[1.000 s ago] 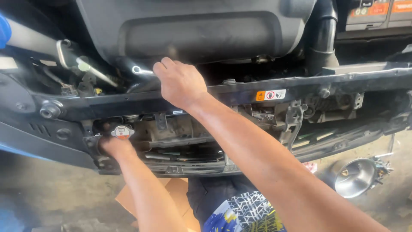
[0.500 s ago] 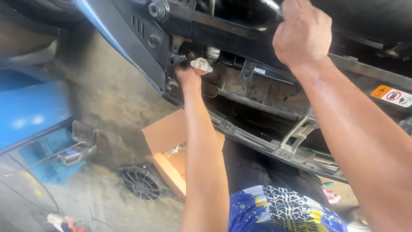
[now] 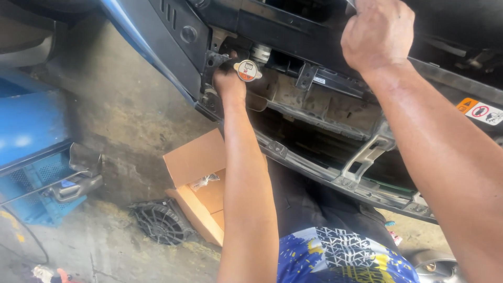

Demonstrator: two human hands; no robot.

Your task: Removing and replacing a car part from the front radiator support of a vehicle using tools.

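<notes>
Open brown cardboard box [image 3: 201, 183] on floor; orange/white sticker [image 3: 479, 111] right crossbar.

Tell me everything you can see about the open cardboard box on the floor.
The cardboard box is plain brown, with one flap raised towards the car's front frame and its orange-brown inside showing. A small clear plastic bag of parts lies in it. It sits tilted on the concrete floor, beside a round black ribbed part, and the left forearm passes in front of its right side. Neither hand touches it.
</notes>
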